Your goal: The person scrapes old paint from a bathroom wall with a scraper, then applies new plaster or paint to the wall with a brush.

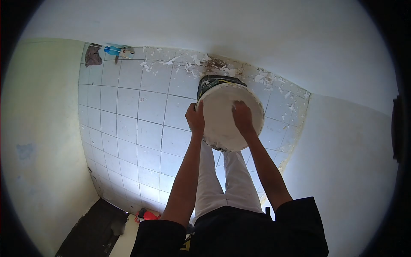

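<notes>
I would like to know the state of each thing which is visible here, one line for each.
White basin: edge smudged, steadied by one hand.
Left hand: gripping the basin's rim.
Right hand: curled, over the basin; contact unclear.
Dark container: partly hidden.
Tiled floor: littered with pale flakes.
Dark cloth: crumpled.

Floor (124,100): pale square tiles, dark joints, spreading below the fingers (241,109). From where I stand, white flakes (172,61) litter the strip beyond the fingers, along the far wall (192,28); brown stain (217,64) there too. Well left of the fingers: yellowish wall (51,107), grey-blue smudge (25,150). Right of them: whitish wall (351,150), grubby base. Pale glare (150,188) on tiles, behind and left of the fingers.
</notes>
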Tool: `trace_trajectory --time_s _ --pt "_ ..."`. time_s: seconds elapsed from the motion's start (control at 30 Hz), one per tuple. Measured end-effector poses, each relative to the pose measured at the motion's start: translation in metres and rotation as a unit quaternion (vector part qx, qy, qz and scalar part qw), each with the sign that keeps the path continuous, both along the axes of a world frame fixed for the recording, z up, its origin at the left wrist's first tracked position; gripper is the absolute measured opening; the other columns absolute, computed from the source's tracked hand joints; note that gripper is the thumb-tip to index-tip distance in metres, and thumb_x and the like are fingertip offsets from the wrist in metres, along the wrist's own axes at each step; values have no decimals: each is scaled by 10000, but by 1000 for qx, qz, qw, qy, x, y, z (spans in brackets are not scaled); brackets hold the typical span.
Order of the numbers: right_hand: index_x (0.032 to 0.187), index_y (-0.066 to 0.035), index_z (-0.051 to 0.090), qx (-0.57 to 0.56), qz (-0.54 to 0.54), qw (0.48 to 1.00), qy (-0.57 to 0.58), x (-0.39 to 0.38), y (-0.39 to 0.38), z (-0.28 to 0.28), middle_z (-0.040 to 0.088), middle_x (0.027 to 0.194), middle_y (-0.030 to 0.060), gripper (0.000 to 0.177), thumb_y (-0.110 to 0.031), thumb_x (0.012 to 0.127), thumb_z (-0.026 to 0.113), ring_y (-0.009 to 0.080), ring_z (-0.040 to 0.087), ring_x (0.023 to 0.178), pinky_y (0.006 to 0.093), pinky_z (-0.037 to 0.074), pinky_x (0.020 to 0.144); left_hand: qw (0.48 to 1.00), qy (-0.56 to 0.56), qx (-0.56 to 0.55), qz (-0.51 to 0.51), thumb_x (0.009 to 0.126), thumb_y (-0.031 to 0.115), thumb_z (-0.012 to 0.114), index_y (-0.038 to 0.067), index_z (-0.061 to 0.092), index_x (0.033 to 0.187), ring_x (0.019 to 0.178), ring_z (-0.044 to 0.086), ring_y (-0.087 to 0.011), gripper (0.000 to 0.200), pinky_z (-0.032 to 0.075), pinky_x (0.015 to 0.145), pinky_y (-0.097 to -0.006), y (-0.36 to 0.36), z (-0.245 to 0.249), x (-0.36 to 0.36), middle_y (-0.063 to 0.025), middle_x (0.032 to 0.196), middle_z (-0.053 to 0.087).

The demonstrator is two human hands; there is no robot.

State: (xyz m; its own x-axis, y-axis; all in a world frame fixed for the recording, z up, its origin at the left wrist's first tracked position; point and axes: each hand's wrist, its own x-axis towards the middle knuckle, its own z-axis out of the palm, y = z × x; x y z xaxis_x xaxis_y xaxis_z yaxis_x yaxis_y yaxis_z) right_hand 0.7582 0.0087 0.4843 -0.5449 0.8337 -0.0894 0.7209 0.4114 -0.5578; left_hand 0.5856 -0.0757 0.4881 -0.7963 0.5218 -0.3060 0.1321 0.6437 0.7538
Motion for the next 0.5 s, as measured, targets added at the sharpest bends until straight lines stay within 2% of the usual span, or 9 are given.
trace_trajectory --time_s 0.03,0.07,0.13,0.17,0.23,0.37,0.43,0.5 --pt "946 -33 571 -8 -22 998 -60 8 -1 6 600 874 175 140 -136 851 574 357 637 790 448 526 711 1000 -4 -7 -8 919 370 600 -62 604 824 591 494 -254 442 416 595 -410 -1 -1 0 -196 661 575" --pt "946 -33 571 -8 -22 998 -60 15 -7 7 600 874 175 140 -136 851 574 357 637 790 448 526 711 1000 -4 -6 -8 919 370 600 -62 604 824 591 494 -254 442 416 595 -410 0 0 0 -196 661 575" --pt "941 -29 567 -73 -2 979 -193 27 -25 3 601 867 180 158 -157 849 584 346 648 773 438 532 693 1000 -24 -3 14 896 364 627 -70 583 775 621 515 -370 452 429 634 -446 2 5 0 -248 690 574" --pt "941 -29 567 -72 -1 978 -193 28 -37 -4 601 867 180 158 -157 849 584 346 648 773 438 532 693 1000 -24 -2 15 896 364 627 -70 583 775 621 515 -370 452 429 634 -446 2 4 0 -248 690 574" --pt "889 -11 570 -97 54 980 -162 24 -59 -20 598 815 207 143 -141 833 593 380 624 810 494 494 761 1000 -5 -6 7 898 373 620 -70 587 783 652 543 -404 459 429 648 -461 2 1 -1 -258 706 582" --pt "915 -11 586 -156 96 979 -90 -10 -56 -4 605 829 208 145 -137 843 583 387 615 821 484 491 768 1000 -9 -1 6 897 379 618 -72 585 780 660 545 -424 467 429 652 -469 1 1 -1 -265 710 583" --pt "945 -11 599 -86 59 993 55 -18 -43 -16 612 860 207 150 -124 849 579 398 607 830 484 490 773 1000 -15 12 10 899 372 617 -75 588 789 654 537 -420 461 428 649 -468 1 2 0 -265 714 587" --pt "976 -23 588 -46 34 997 58 -17 -21 -19 606 878 200 165 -131 852 582 389 618 800 472 507 738 1000 -14 1 7 899 367 618 -76 589 789 648 533 -416 458 427 644 -467 1 2 0 -264 713 588"
